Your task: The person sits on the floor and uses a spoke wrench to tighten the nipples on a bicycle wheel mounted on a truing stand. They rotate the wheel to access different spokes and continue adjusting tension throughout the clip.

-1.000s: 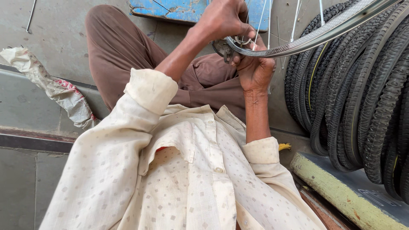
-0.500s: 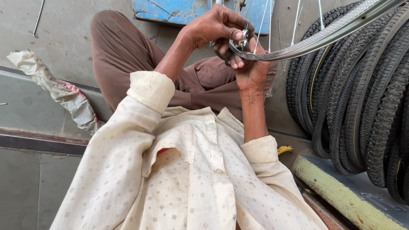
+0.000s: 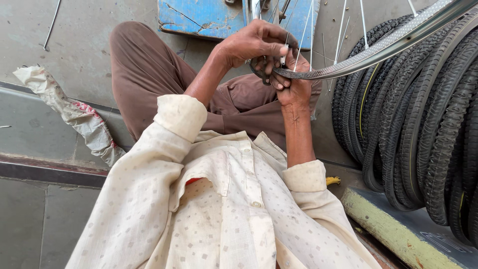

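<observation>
A silver bicycle wheel rim (image 3: pixel 378 47) with thin spokes (image 3: pixel 303 30) arcs from the upper right down to my hands. My right hand (image 3: pixel 294 89) grips the rim's near end from below, palm up. Above it, my left hand (image 3: pixel 256 42) pinches a spoke at the rim with thumb and fingers. A small dark tool seems to sit between the two hands, but it is mostly hidden. Both hands are raised above my brown-trousered lap (image 3: pixel 149 74).
A stack of black bicycle tyres (image 3: pixel 423 129) leans at the right on a yellowish ledge (image 3: pixel 393 229). A chipped blue metal stand (image 3: pixel 209 17) sits ahead on the concrete floor. A crumpled rag (image 3: pixel 79 117) lies at the left, with a loose spoke (image 3: pixel 51 25) beyond it.
My view has tilted, so hands and rim sit lower in frame. My left hand has shifted from over the rim end to pinching a spoke. The right hand keeps its grip.
</observation>
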### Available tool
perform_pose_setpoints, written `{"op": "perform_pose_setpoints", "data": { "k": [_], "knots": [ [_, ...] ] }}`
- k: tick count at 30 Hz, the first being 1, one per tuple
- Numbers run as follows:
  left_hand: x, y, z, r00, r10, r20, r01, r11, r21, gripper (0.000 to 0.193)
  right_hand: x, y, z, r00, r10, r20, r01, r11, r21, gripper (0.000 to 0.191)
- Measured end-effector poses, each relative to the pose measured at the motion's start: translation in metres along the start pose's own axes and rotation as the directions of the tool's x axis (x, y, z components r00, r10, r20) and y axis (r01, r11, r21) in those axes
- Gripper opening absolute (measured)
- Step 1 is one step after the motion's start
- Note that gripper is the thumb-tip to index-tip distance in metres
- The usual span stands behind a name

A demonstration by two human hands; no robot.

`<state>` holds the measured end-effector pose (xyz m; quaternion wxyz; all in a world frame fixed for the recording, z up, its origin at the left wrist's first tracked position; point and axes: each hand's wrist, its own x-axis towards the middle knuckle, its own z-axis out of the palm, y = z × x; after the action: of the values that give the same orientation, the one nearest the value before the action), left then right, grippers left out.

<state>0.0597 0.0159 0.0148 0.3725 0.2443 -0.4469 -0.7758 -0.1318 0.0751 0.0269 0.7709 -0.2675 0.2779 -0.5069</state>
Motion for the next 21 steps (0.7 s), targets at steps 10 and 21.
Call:
{"op": "perform_pose_setpoints", "data": {
  "k": [10, 21],
  "knots": [
    [0.035, -0.027, 0.022, 0.851, 0.427, -0.305, 0.009, 0.569, 0.822, 0.033, -0.016, -0.002, 0.012, 0.984, -0.004, -0.178, -0.001, 1.000, -0.029, 0.036],
    [0.007, 0.004, -0.013, 0.998, -0.007, 0.060, -0.003, 0.984, 0.175, 0.027, -0.012, 0.012, 0.006, 0.968, 0.014, -0.252, 0.005, 0.997, 0.077, 0.031]
  ]
}}
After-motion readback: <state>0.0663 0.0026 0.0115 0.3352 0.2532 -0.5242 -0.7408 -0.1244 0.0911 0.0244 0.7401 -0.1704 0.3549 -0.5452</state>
